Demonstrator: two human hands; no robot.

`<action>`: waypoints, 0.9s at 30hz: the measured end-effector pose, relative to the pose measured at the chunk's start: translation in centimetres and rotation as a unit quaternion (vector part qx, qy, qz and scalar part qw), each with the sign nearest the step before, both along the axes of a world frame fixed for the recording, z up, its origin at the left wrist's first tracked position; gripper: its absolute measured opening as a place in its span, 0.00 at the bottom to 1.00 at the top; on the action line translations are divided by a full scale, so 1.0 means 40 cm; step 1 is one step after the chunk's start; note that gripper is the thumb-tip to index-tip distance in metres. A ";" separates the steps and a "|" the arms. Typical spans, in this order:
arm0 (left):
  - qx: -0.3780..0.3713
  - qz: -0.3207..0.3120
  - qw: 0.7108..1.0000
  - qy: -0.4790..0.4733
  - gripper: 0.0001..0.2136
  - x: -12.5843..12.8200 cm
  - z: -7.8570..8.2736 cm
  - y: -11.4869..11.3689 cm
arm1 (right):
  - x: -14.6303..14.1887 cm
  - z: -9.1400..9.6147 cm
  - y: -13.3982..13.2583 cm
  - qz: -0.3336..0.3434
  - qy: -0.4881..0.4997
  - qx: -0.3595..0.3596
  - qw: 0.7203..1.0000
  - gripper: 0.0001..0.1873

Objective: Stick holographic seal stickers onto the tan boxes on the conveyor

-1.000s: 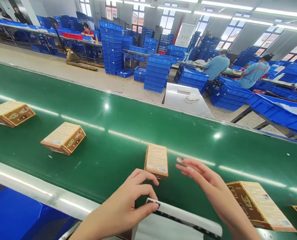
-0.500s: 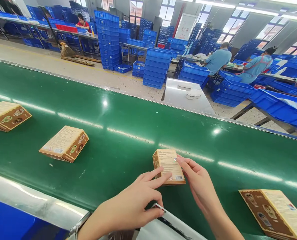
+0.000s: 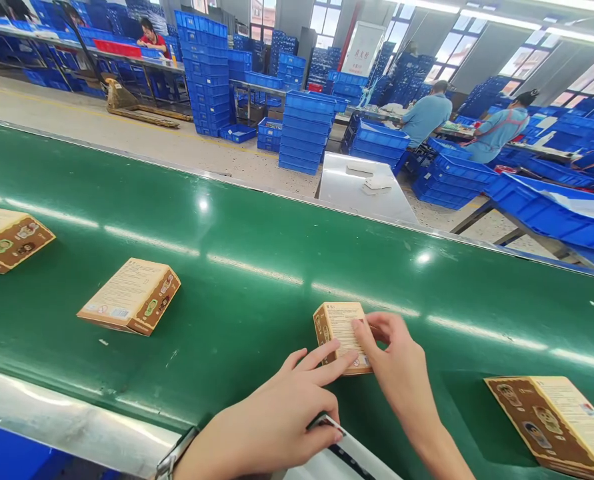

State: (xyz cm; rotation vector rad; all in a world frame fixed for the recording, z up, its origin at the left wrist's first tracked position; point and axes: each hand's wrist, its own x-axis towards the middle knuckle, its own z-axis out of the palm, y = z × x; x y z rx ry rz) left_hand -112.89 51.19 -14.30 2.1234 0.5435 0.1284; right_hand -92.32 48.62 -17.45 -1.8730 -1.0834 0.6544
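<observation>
On the green conveyor belt in front of me lies a small brown and cream cardboard box (image 3: 341, 327), its printed text side up. My left hand (image 3: 281, 413) rests two outstretched fingers on the box's top. Its thumb and curled fingers pinch a white sticker sheet (image 3: 321, 465) with a dark strip along its edge. My right hand (image 3: 401, 367) presses its thumb on the box's upper right, with the other fingers around the right edge. A small reddish bit of sticker shows by that thumb; the rest is covered.
Similar boxes lie on the belt (image 3: 257, 220): one box (image 3: 131, 293) to the left, another box (image 3: 17, 237) at the far left, and a box (image 3: 551, 420) with a small sticker at the right. Beyond stand a metal table (image 3: 341, 183), stacked blue crates (image 3: 304, 133) and several people.
My right thumb has come down flat on the box, covering the small shiny sticker it held at the fingertips. Both hands and the box sit slightly further right in view.
</observation>
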 end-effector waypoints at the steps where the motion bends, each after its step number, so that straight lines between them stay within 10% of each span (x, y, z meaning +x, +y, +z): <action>1: -0.001 -0.001 1.000 -0.006 0.05 0.006 -0.005 -0.002 | 0.003 0.005 0.002 -0.004 -0.006 -0.002 1.000 0.25; 9: -0.045 0.082 0.992 -0.082 0.04 0.007 -0.025 -0.033 | 0.064 0.059 -0.023 0.022 -0.187 0.018 0.982 0.26; 14: -0.212 0.260 0.940 -0.059 0.14 -0.060 -0.004 -0.078 | -0.029 0.111 -0.131 0.294 -0.222 0.146 0.918 0.13; 18: -0.325 0.256 0.897 -0.157 0.17 -0.120 0.013 -0.117 | -0.122 0.090 -0.166 0.364 -0.212 0.227 0.878 0.12; 27: -0.206 0.303 0.926 -0.088 0.19 -0.225 0.030 -0.166 | -0.230 0.080 -0.161 0.384 -0.371 0.315 0.785 0.13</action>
